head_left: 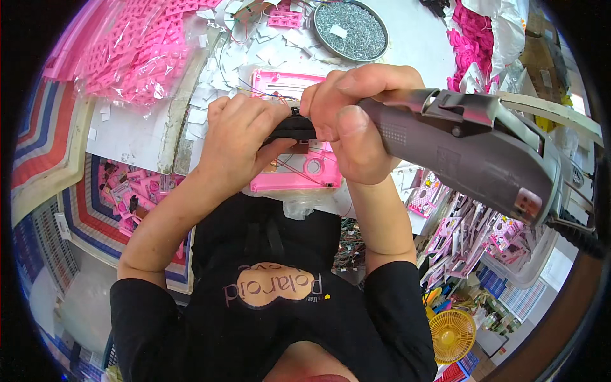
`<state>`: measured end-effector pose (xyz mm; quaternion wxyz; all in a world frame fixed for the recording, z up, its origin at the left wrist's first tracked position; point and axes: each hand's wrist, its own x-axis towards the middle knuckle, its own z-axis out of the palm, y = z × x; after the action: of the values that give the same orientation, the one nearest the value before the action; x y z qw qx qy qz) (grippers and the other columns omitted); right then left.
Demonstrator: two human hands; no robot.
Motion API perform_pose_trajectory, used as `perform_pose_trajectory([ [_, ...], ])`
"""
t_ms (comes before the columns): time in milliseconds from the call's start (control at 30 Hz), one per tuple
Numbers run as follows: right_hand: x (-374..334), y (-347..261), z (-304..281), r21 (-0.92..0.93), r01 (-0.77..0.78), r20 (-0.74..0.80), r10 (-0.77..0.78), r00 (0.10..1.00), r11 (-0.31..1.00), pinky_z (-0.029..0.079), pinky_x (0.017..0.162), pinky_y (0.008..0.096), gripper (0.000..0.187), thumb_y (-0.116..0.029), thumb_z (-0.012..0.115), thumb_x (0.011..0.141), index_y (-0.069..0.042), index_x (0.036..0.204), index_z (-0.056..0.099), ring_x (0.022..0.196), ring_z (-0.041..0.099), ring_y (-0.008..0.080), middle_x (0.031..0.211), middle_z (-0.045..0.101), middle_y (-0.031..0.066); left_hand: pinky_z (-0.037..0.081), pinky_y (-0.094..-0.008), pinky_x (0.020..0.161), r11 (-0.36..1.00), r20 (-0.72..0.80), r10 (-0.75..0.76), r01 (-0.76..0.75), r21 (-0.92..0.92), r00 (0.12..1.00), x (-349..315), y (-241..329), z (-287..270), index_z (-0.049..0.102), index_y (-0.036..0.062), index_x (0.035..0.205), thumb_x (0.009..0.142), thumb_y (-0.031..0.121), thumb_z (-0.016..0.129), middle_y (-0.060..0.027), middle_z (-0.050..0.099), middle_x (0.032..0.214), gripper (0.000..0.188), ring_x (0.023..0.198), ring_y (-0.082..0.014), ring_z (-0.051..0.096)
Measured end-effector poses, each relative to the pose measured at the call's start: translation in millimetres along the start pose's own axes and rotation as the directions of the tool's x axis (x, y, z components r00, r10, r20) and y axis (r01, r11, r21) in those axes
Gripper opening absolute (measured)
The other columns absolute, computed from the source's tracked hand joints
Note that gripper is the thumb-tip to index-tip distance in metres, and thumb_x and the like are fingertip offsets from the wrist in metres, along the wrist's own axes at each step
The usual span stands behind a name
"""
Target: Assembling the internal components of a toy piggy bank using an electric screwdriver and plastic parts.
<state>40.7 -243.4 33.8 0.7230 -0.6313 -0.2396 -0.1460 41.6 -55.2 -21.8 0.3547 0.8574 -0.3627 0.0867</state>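
Over the middle of the bench, my left hand [238, 134] is closed on a narrow black plastic part [294, 127], thumb below and fingers above. My right hand [363, 121] is closed around the narrow end of a grey electric screwdriver [458, 149], which leans up to the right with its lever facing up. The right fingertips meet the black part's right end. The screwdriver's tip is hidden by my hand. Beneath both hands lies a pink plastic casing [321, 175] with thin coloured wires, partly covered by them.
A round tray of small metal screws [356, 38] stands at the back. Bags of pink parts [137, 54] lie far left, with more pink pieces [471, 44] at the far right. White paper scraps [200, 105] litter the bench. Finished-looking pink pieces fill a bin [528, 270] at right, near a yellow basket [452, 334].
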Motion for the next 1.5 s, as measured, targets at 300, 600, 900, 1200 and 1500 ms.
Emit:
perform_pose_trajectory([
  [300,-0.7,-7.2,9.1,-0.253,0.016,0.090,0.007,0.996,0.967,0.055,0.064,0.0388,0.021,-0.009,0.063,0.096,-0.002,0.104,0.045,0.058,0.054,0.0161,0.068,0.056,0.0094,0.034,-0.0423,0.088,1.000,-0.026,-0.016,0.016,0.007,1.000,-2.5,0.6,1.4,0.061,0.0147,0.116,0.078,0.026,0.079,0.0000,0.062,0.098,0.043,0.092,-0.0227,0.056],
  [600,8.1,-4.9,-15.1,-0.059,-0.186,0.155,0.193,0.969,0.981,0.054,0.085,0.0410,0.062,-0.012,0.077,0.080,0.001,0.131,0.044,0.086,0.061,0.0220,0.098,0.062,0.0151,0.033,-0.0433,0.092,1.000,-0.023,-0.016,0.016,0.007,1.000,0.0,0.9,-0.1,0.063,0.0150,0.115,0.075,0.029,0.081,0.0012,0.063,0.103,0.046,0.100,-0.0217,0.058],
  [900,-19.6,-11.1,-55.3,-0.726,0.010,0.306,0.310,0.900,0.688,0.053,0.079,0.0372,0.051,-0.015,0.082,0.074,-0.007,0.122,0.066,0.088,0.063,0.0309,0.101,0.070,0.0120,0.039,-0.0434,0.093,0.995,0.011,-0.043,0.044,-0.092,0.999,10.1,-14.2,-4.6,0.051,0.0057,0.126,0.080,0.030,0.081,-0.0112,0.065,0.116,0.060,0.105,-0.0255,0.060],
  [1200,28.2,12.7,-58.2,-0.591,-0.652,-0.076,0.773,0.630,0.474,0.050,0.068,0.0390,0.047,-0.039,0.052,0.101,0.005,0.091,0.064,0.067,0.062,0.0227,0.069,0.062,0.0131,0.044,-0.0378,0.093,0.871,-0.035,-0.289,0.248,-0.423,0.957,2.6,-0.6,-0.9,0.041,-0.0005,0.134,0.083,0.014,0.076,-0.0130,0.065,0.115,0.063,0.103,-0.0226,0.060],
  [1500,14.3,4.7,-45.7,-0.978,0.001,0.064,0.295,0.953,0.210,0.052,0.068,0.0443,0.031,-0.032,0.070,0.090,-0.002,0.098,0.067,0.074,0.062,0.0330,0.087,0.067,0.0129,0.041,-0.0426,0.089,0.988,-0.022,-0.131,0.133,0.083,0.991,5.9,12.9,4.3,0.060,0.0034,0.133,0.078,0.020,0.074,-0.0093,0.062,0.110,0.059,0.101,-0.0280,0.057],
])
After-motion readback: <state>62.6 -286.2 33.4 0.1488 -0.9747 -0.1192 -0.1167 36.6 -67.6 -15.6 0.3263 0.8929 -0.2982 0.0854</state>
